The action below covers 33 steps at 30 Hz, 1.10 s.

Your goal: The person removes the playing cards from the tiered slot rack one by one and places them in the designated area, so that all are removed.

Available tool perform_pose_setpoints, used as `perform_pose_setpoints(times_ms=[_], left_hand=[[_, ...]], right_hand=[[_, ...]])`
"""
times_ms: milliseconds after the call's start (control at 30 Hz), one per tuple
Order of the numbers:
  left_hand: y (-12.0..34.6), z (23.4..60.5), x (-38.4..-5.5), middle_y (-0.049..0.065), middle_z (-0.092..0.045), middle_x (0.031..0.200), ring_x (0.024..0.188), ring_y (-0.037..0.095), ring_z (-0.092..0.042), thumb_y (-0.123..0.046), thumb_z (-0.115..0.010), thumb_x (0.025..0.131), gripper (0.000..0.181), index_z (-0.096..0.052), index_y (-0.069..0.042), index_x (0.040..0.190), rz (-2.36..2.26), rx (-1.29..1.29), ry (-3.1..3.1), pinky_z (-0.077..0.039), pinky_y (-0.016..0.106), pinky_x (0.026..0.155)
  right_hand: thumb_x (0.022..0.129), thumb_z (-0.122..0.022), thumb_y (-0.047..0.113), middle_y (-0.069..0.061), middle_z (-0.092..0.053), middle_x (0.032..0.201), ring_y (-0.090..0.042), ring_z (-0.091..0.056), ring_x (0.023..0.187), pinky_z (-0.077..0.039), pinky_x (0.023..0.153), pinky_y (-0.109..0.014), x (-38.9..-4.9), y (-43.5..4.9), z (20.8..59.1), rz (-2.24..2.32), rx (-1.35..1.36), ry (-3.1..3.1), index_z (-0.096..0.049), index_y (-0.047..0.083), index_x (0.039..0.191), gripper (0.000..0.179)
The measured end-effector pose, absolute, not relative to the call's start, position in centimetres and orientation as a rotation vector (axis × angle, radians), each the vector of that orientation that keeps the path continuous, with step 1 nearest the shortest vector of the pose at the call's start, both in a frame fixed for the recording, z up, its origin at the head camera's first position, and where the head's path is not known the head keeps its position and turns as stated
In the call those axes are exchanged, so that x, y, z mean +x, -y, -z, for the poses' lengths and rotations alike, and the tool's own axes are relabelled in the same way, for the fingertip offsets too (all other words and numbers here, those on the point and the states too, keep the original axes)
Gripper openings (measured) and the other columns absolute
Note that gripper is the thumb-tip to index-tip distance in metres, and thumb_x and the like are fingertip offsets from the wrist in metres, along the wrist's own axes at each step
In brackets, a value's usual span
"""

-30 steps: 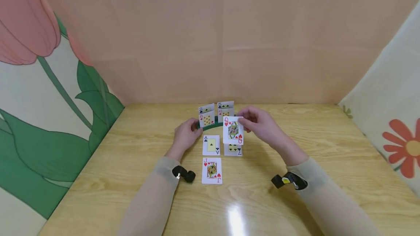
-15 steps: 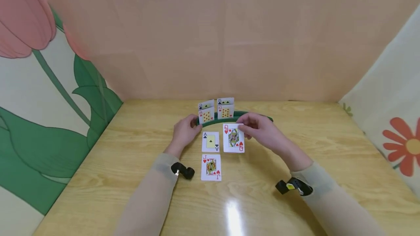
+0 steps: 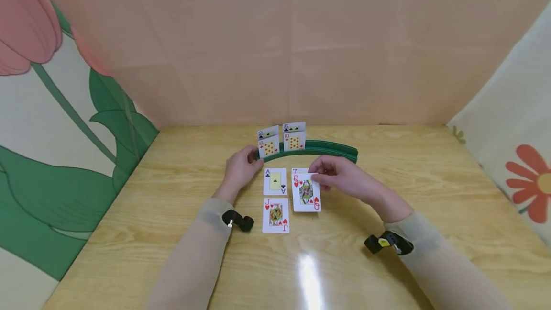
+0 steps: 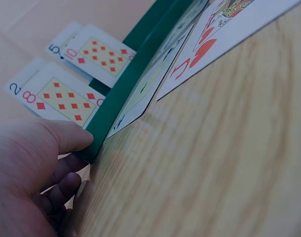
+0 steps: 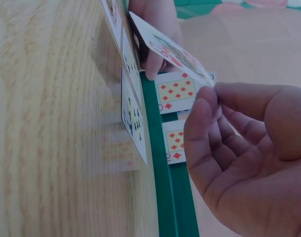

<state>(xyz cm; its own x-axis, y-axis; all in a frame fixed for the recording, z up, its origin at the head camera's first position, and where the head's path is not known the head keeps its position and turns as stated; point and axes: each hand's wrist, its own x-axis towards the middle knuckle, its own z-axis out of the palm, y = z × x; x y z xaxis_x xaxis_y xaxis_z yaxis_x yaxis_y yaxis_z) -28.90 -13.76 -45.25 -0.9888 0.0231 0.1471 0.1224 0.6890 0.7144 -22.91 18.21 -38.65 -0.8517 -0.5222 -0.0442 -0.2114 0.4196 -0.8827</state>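
Note:
At the left end of a curved green card holder point(image 3: 331, 149), my left hand point(image 3: 241, 169) grips it, thumb on its front in the left wrist view. My right hand point(image 3: 342, 173) pinches the queen of hearts point(image 3: 306, 193) by its upper right corner. The right wrist view shows this card tilted and raised off the table. Below it lies a black seven point(image 5: 134, 123), mostly covered in the head view. The holder's left part bears an eight of diamonds point(image 3: 269, 147) before a black two point(image 3: 268, 132), and a ten of diamonds point(image 3: 294, 141) before a black five point(image 3: 294, 127).
An ace of clubs point(image 3: 275, 182) lies face up in front of the holder, with the jack of hearts point(image 3: 276, 215) nearer the front. The wooden table point(image 3: 181, 161) meets a plain pinkish backdrop point(image 3: 292, 47); printed floral cloths hang at both sides.
The right hand has brought the queen of hearts down and toward the front, off the holder's front and over the seven, whose top edge now shows. My left hand stays at the holder's end.

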Motion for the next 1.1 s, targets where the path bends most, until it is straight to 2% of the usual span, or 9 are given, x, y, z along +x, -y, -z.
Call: perform_pose_setpoints(times_ms=[267, 633, 1100], left_hand=[[14.3, 45.3, -28.4, 0.006, -0.071, 0.114, 0.1, 0.026, -0.062, -0.024, -0.078, 0.105, 0.036, -0.071, -0.012, 0.137, 1.206, -0.101, 2.771, -0.051, 0.044, 0.092], [14.5, 45.5, -28.4, 0.007, -0.072, 0.118, 0.103, 0.026, -0.063, -0.024, -0.078, 0.105, 0.036, -0.071, -0.011, 0.137, 1.213, -0.103, 2.773, -0.052, 0.045, 0.094], [14.7, 45.5, -28.1, 0.006, -0.071, 0.112, 0.098, 0.025, -0.061, -0.023, -0.079, 0.104, 0.035, -0.072, -0.011, 0.136, 1.21, -0.097, 2.773, -0.051, 0.044, 0.09]], right_hand=[[0.111, -0.069, 0.014, -0.014, -0.07, 0.102, -0.028, -0.069, 0.088, -0.062, 0.081, -0.046, -22.9, -17.9, 39.3, 1.383, -0.646, -2.311, -0.069, 0.006, 0.122, 0.014], [0.11, -0.069, 0.013, -0.014, -0.069, 0.097, -0.028, -0.068, 0.087, -0.06, 0.076, -0.036, -22.9, -17.9, 39.9, 1.396, -0.63, -2.249, -0.069, 0.002, 0.12, 0.014], [0.109, -0.072, 0.014, -0.014, -0.072, 0.095, -0.028, -0.071, 0.083, -0.062, 0.074, -0.035, -22.8, -17.4, 40.8, 1.327, -0.647, -2.201, -0.069, 0.002, 0.112, 0.013]])
